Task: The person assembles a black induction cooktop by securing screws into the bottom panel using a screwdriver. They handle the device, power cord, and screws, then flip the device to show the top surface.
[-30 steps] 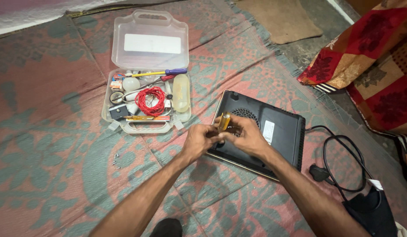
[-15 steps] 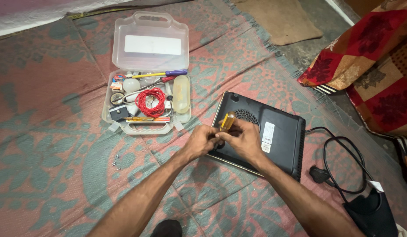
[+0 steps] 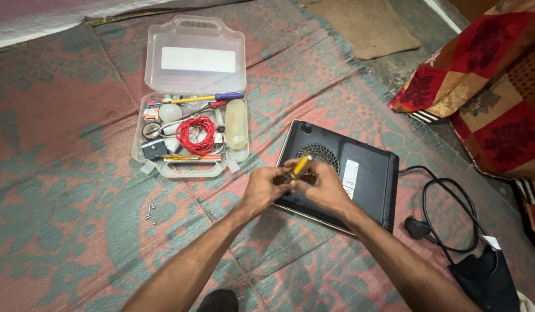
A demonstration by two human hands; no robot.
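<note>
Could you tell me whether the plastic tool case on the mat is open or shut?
Open: the tool case has its clear lid folded back flat.

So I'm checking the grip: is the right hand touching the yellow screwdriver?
Touching. The head view shows the right hand closed around the yellow screwdriver, whose handle sticks up from between the fingers above the black appliance.

One head cam, looking steeply down & fwd over both forearms at the floor mat [image 3: 65, 190]. Close range, approx arm's length. No 2nd view, so nothing shared.
</note>
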